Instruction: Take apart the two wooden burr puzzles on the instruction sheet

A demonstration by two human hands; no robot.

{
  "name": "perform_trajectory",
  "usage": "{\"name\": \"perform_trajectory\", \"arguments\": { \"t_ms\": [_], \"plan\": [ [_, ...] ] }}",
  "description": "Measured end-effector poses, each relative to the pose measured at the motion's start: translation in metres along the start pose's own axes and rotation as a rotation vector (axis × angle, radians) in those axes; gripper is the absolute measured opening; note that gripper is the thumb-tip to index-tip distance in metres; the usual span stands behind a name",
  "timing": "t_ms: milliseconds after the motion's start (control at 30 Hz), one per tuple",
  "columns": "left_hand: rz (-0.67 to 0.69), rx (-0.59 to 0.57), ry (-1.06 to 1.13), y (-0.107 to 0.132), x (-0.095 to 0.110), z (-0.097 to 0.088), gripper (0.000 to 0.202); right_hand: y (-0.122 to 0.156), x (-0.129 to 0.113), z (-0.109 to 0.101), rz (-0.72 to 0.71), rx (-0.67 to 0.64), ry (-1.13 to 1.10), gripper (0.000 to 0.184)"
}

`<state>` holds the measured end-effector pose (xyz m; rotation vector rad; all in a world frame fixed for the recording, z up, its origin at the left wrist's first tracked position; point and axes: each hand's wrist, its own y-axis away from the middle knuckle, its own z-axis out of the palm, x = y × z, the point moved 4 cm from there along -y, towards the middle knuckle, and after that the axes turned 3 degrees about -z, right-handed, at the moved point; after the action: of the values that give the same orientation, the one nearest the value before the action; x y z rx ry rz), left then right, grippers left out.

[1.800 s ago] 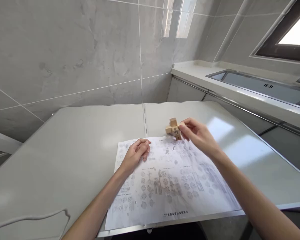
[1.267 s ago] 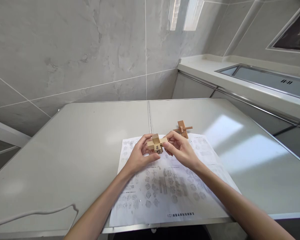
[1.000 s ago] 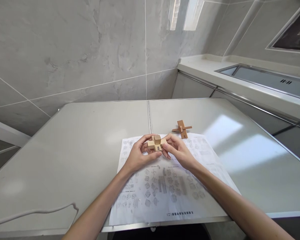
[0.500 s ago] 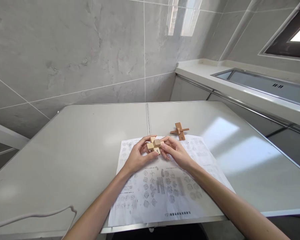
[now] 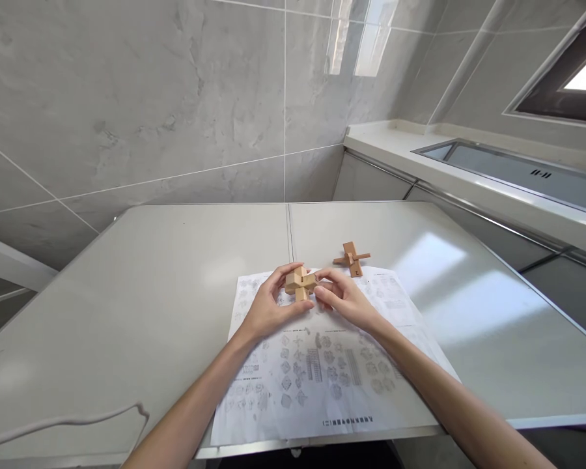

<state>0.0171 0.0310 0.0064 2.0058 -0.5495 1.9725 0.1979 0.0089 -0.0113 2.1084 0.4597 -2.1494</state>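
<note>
Pinching the pale wooden puzzle above the printed sheet is your left hand; your right hand curls its fingers at one side, grip unclear.

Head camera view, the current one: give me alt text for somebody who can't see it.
A person's left hand holds a pale wooden puzzle over a printed sheet on a light table, with the right hand at the puzzle's side. A browner wooden puzzle lies at the sheet's far edge. Behind is a gray tiled wall.
</note>
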Motion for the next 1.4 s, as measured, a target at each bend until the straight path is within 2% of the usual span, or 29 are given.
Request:
{"name": "perform_trajectory", "arguments": {
  "t_ms": [133,233,433,567,700,833,967,1167,1400],
  "plan": [
    [0.024,-0.081,0.0,0.0,0.003,0.0,0.071,0.001,-0.004,0.003,0.057,-0.267,0.007,0.034],
    [-0.001,-0.161,-0.011,0.002,0.004,0.002,0.071,0.002,-0.004,0.003,0.081,-0.378,0.008,0.036],
    [-0.014,-0.143,-0.072,0.003,0.004,0.002,0.068,0.001,0.008,-0.001,0.106,-0.312,0.012,0.037],
    [-0.027,-0.148,-0.021,0.003,0.004,0.002,0.068,0.002,0.009,0.002,0.088,-0.316,-0.037,0.039],
    [-0.058,-0.228,0.049,0.005,0.005,0.004,0.07,0.006,0.01,0.01,0.092,-0.445,-0.178,0.038],
    [-0.074,-0.331,0.108,0.007,0.005,0.008,0.072,0.011,0.017,0.015,0.178,-0.553,-0.365,0.036],
    [-0.063,-0.291,0.084,0.007,0.004,0.007,0.071,0.011,0.019,0.013,0.177,-0.503,-0.284,0.039],
    [-0.029,-0.139,-0.046,0.005,0.005,0.002,0.068,0.005,0.007,0.005,0.023,-0.242,0.115,0.034],
    [-0.04,-0.045,-0.108,0.004,0.002,0.002,0.071,0.003,-0.001,0.007,-0.073,-0.062,0.274,0.024]
  ]
}}
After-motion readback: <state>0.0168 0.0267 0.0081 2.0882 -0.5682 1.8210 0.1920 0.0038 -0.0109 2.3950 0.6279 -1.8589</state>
